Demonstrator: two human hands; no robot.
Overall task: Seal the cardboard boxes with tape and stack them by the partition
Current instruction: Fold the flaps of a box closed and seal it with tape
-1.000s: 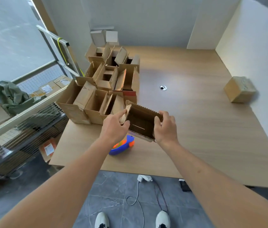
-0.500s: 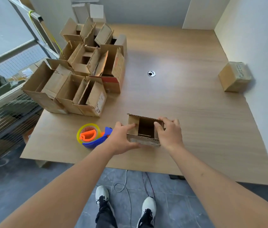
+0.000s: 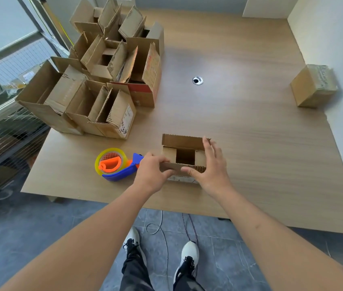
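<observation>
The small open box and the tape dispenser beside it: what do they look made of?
Small open box: corrugated cardboard, plain brown and matte; fluting shows along its cut flap edges. Tape dispenser: apparently moulded plastic, glossy blue body with an orange inner part; the roll on it looks like translucent yellowish tape film.

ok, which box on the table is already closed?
The lone box by the right wall: flaps shut. The cluster at left and the one under the hands are all open.

Small cardboard box [image 3: 184, 157] upright near table edge, flaps open; tape dispenser [image 3: 115, 164] just left.
</observation>
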